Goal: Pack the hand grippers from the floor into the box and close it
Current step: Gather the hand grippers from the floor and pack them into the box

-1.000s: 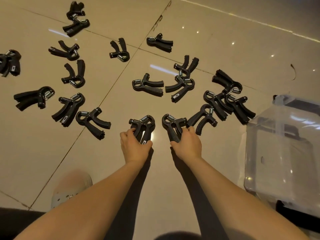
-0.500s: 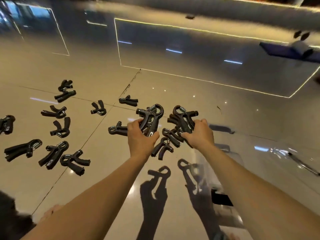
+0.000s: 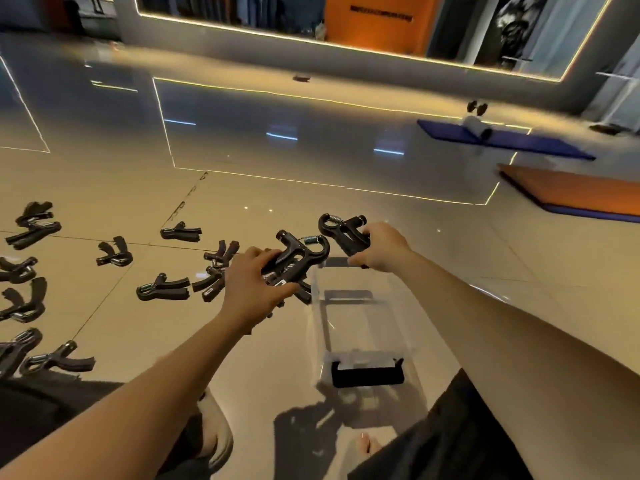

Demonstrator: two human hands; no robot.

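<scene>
Left hand (image 3: pixel 254 289) wrapped round the handles of one black hand gripper (image 3: pixel 298 256), spring end up, carried just left of the box rim; right hand (image 3: pixel 382 249) closed on a second hand gripper (image 3: pixel 341 232), held over the far end of the clear plastic box (image 3: pixel 398 306). Box sits on the tile floor (image 3: pixel 346 209) between the forearms, open on top, looks empty apart from a dark latch or handle at its near end; lid not made out. Neither gripper dropped in yet. Many more loose grippers on the floor (image 3: pixel 162 289) scattered to the left, a few partly hidden behind the left hand. Judgement: very early, first pair about to go in, nearly all the pile left, closing not started
</scene>
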